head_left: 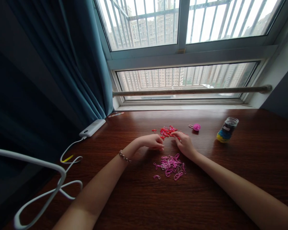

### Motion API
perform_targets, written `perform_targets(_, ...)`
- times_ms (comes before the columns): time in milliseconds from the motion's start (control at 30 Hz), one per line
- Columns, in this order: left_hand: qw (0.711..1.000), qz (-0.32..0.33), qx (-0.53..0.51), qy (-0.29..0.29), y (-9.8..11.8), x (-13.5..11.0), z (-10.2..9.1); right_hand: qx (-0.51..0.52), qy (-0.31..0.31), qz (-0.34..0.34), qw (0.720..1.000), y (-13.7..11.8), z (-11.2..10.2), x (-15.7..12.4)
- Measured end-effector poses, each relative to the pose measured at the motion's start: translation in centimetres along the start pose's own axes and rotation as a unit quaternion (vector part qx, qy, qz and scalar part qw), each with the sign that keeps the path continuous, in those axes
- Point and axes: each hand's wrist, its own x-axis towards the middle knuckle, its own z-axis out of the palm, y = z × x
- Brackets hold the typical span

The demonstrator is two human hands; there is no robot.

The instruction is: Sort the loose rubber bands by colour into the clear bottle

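A pile of red and pink small rubber bands (167,131) lies on the dark wooden table in front of both hands. Nearer to me is a second pile of pink-purple rubber bands (172,165), with a loose one at its left. My left hand (154,141), with a braided bracelet at the wrist, hangs between the piles, fingers curled together; anything in them is hidden. My right hand (184,144) reaches the right edge of the red pile, thumb and forefinger close together among the bands. Whether they pinch a single band is too small to make out.
A pink round object with a loop (196,127) lies behind my right hand. Farther right stands a glass jar (227,130) with blue and yellow in it. On the left are a white power bank (92,128) and a looping white cable (40,161). The window (182,57) is behind.
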Motion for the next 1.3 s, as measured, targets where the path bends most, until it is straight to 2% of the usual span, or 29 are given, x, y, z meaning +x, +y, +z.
perform_targets(33,1.000,0.007,-0.004,-0.019,0.2,-0.1,0.1,-0.001,0.003,0.002,1.000,-0.1,-0.1,0.0)
perform_targets(100,1.000,0.013,-0.017,-0.022,0.4,-0.3,0.2,0.001,0.002,-0.002,1.000,-0.2,-0.2,0.0)
perform_targets(167,1.000,0.011,-0.015,0.023,0.3,-0.2,0.1,-0.001,-0.025,-0.030,0.999,-0.4,-0.1,0.1)
perform_targets(267,0.980,0.007,0.068,0.187,-0.3,0.3,-0.1,-0.043,-0.100,-0.082,0.991,-0.4,0.2,0.1)
perform_targets(333,0.940,0.023,0.150,0.305,-0.9,0.7,0.0,-0.089,-0.140,-0.090,0.982,-0.3,0.5,0.1)
perform_targets(400,0.902,0.065,0.217,0.369,-1.4,1.1,0.3,-0.125,-0.165,-0.082,0.975,0.0,0.8,0.1)
perform_targets(500,0.878,0.128,0.277,0.369,-2.0,1.4,0.8,-0.150,-0.181,-0.074,0.969,0.2,1.1,0.1)
perform_targets(667,0.869,0.140,0.329,0.343,-2.4,1.3,1.1,-0.140,-0.176,-0.071,0.972,0.2,1.1,0.2)
perform_targets(767,0.863,0.144,0.347,0.337,-2.8,1.3,1.1,-0.089,-0.141,-0.072,0.983,0.2,0.9,0.5)
perform_targets(833,0.861,0.147,0.346,0.342,-3.1,1.5,1.0,-0.034,-0.097,-0.064,0.993,0.4,0.7,0.6)
perform_targets(967,0.860,0.158,0.286,0.391,-3.7,1.8,0.8,0.048,0.015,-0.011,0.999,-0.1,-0.2,0.6)
perform_targets(1033,0.860,0.154,0.238,0.425,-3.9,1.8,0.6,0.063,0.052,0.005,0.997,-0.9,-0.9,0.3)
perform_targets(1100,0.858,0.137,0.195,0.456,-3.9,1.8,0.4,0.078,0.046,0.001,0.996,-1.9,-1.4,-0.1)
perform_targets(1233,0.851,0.096,0.116,0.503,-3.8,1.7,0.2,0.105,-0.044,-0.032,0.993,-3.1,-1.7,-0.8)
perform_targets(1300,0.848,0.088,0.063,0.518,-3.7,1.9,0.2,0.088,-0.016,-0.019,0.996,-2.9,-1.5,-0.8)
